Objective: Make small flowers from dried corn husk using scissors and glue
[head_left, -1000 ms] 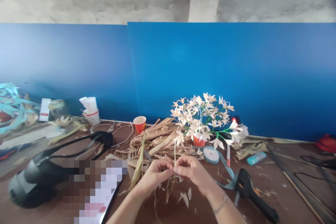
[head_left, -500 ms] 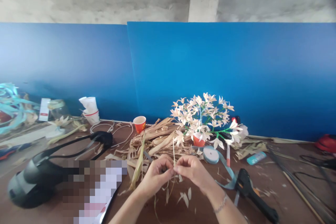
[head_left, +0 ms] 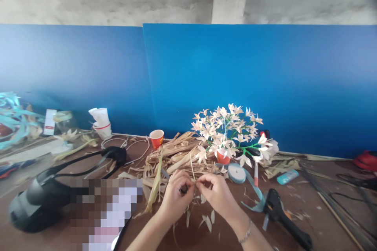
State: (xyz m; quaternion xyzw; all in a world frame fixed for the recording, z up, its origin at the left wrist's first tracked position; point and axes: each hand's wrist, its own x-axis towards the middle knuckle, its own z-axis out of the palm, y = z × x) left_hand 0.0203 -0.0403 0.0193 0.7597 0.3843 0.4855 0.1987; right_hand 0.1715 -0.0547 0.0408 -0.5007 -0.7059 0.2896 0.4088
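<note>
My left hand (head_left: 176,196) and my right hand (head_left: 218,194) meet fingertip to fingertip above the brown table (head_left: 203,239). Between them, both pinch the lower end of a thin pale husk strip (head_left: 192,166), which sticks up and leans slightly left. The pinched end itself is covered by my fingers. Something dark shows inside the curl of my left hand, too small to name. Beyond my hands lies a heap of dried corn husks (head_left: 173,153). A bunch of white husk flowers (head_left: 218,129) on green stems stands behind, at a red paper cup (head_left: 223,157).
Right of my hands are a blue ribbon roll (head_left: 236,173), a black glue gun (head_left: 282,215) and a turquoise packet (head_left: 288,177). A black strapped device (head_left: 38,204) lies left. Another red cup (head_left: 156,139) stands behind, before a blue partition (head_left: 250,70). Petal scraps (head_left: 208,222) lie in front.
My fingertips have drawn slightly apart and the left fingers have risen a little. The strip now tilts further left, its top having shifted that way.
</note>
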